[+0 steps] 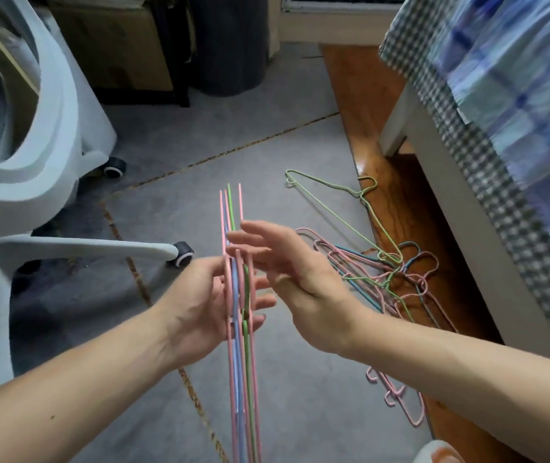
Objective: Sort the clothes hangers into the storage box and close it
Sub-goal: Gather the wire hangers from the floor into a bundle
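A bundle of thin wire hangers, pink, blue and green, stands on edge between the two hands, its rods running from the bottom edge of the view up past the fingers. The left hand holds the bundle from the left side, palm against the pink outer rod, with its fingers reaching through and showing on the far side. The right hand is beside the top of the bundle with its fingers spread and straight, the fingertips at the rods; it grips nothing.

Just to the right of the right hand, a tangled pile of hangers lies on the floor, pink, blue and green wires crossed over each other. One pale green hanger sticks out of the pile, up and away from the hands. Under the right forearm, two or three pink hangers lie apart from the pile.

The floor below the hands is grey, with dark, stained seams running across it. To the right of the pile it meets a strip of glossy brown wood, and the pile lies partly over that edge. Beyond that stands a white bed frame, with a checked cloth hanging over it. To the left of the left hand is a white office chair on dark casters. Far above the hands, against the wall, stand a cardboard box and a dark round bin.
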Action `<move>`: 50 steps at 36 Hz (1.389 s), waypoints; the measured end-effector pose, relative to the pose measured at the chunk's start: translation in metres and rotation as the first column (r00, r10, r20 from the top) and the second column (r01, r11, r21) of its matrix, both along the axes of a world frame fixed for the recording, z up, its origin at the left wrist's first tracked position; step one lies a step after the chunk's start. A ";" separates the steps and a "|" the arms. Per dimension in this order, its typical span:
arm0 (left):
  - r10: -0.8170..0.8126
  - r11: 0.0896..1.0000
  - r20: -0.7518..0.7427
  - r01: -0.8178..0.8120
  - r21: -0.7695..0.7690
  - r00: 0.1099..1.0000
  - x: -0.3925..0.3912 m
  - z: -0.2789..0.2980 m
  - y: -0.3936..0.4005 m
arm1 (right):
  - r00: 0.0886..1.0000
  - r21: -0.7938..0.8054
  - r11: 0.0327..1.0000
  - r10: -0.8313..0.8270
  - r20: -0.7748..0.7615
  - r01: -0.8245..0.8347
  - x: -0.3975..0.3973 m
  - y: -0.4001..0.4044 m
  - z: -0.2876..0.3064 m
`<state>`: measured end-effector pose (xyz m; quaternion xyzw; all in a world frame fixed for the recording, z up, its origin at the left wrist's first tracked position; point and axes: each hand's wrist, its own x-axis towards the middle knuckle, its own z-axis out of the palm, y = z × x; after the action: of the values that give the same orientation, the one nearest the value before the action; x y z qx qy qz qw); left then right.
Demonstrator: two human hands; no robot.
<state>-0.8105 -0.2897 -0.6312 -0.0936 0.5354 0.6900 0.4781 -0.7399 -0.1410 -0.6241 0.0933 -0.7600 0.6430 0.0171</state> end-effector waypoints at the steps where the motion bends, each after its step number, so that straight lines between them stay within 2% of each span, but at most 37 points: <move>1: 0.013 1.000 -0.003 -0.013 -0.026 1.000 0.001 -0.001 0.002 | 1.000 0.043 0.999 -0.006 -0.019 0.007 0.005 0.002 -0.003; 3: 0.024 0.999 -0.001 -0.024 -0.048 1.000 0.001 -0.003 0.006 | 0.991 0.261 0.963 -0.029 -0.133 0.063 0.010 0.012 -0.011; 5: 0.052 0.998 0.016 -0.051 -0.039 0.999 0.000 -0.002 0.008 | 0.974 0.386 0.903 -0.120 -0.193 0.188 0.003 0.031 -0.019; 7: 0.070 0.997 0.027 -0.070 -0.020 0.997 -0.001 -0.005 0.011 | 0.947 0.461 0.828 -0.289 -0.136 0.319 -0.012 0.060 -0.032; 8: 0.067 0.998 0.032 -0.066 -0.019 0.997 -0.001 -0.006 0.013 | 0.934 0.543 0.775 -0.354 -0.052 0.324 -0.019 0.079 -0.042; 9: 0.062 0.998 0.039 -0.061 -0.023 0.997 -0.001 -0.008 0.016 | 0.918 0.663 0.709 -0.388 0.081 0.242 -0.025 0.102 -0.055; 10: 0.046 0.998 0.042 -0.045 -0.035 0.998 0.001 -0.010 0.018 | 0.881 0.777 0.622 -0.414 0.229 0.091 -0.027 0.125 -0.069; 12: 0.025 0.998 0.048 -0.022 -0.067 0.999 0.003 -0.012 0.021 | 0.772 0.863 0.453 -0.457 0.442 -0.225 -0.020 0.167 -0.099; 14: 0.030 0.993 0.046 -0.024 -0.114 0.998 0.006 -0.017 0.023 | 0.690 0.858 0.347 -0.513 0.511 -0.378 -0.003 0.199 -0.127; 16: 0.036 0.989 0.042 -0.029 -0.147 0.998 0.009 -0.020 0.022 | 0.649 0.874 0.314 -0.585 0.486 -0.371 0.016 0.221 -0.155; 18: 0.040 0.985 0.021 -0.036 -0.167 0.999 0.012 -0.022 0.018 | 0.633 0.905 0.321 -0.647 0.425 -0.280 0.029 0.230 -0.176; 21: 0.066 0.977 -0.043 -0.073 -0.201 0.997 0.012 -0.023 0.019 | 0.671 0.957 0.282 -0.698 0.249 -0.062 0.031 0.237 -0.193; 24: 0.098 0.967 -0.065 -0.111 -0.231 0.993 0.009 -0.028 0.021 | 0.640 0.965 0.245 -0.757 0.131 0.092 0.016 0.251 -0.198; 28: 0.114 0.953 -0.101 -0.137 -0.270 0.988 0.008 -0.032 0.027 | 0.522 0.911 0.412 -0.781 0.344 0.016 -0.001 0.272 -0.206; 31: 0.140 0.952 -0.104 -0.163 -0.258 0.985 0.008 -0.032 0.032 | 0.526 0.877 0.474 -0.729 0.438 -0.073 -0.014 0.286 -0.213; 35: 0.190 0.949 -0.070 -0.201 -0.243 0.979 0.008 -0.033 0.033 | 0.542 0.880 0.460 -0.712 0.446 -0.119 -0.028 0.296 -0.216; 38: 0.201 0.942 -0.082 -0.216 -0.256 0.976 0.008 -0.034 0.033 | 0.520 0.893 0.447 -0.751 0.408 -0.055 -0.038 0.301 -0.213; 44: 0.225 0.936 -0.085 -0.239 -0.259 0.971 0.011 -0.038 0.036 | 0.539 0.819 0.567 -0.664 0.519 -0.090 -0.040 0.297 -0.219; 47: 0.221 0.940 -0.071 -0.232 -0.251 0.973 0.012 -0.039 0.041 | 0.508 0.849 0.521 -0.710 0.488 -0.088 -0.040 0.294 -0.223; 50: 0.217 0.945 -0.050 -0.223 -0.238 0.975 0.012 -0.039 0.039 | 0.498 0.885 0.462 -0.780 0.379 0.050 -0.044 0.295 -0.216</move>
<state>-0.7988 -0.2504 -0.6707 -0.2023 0.6072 0.6697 0.3768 -0.7840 0.1544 -0.8399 -0.4019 -0.8820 0.1816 -0.1661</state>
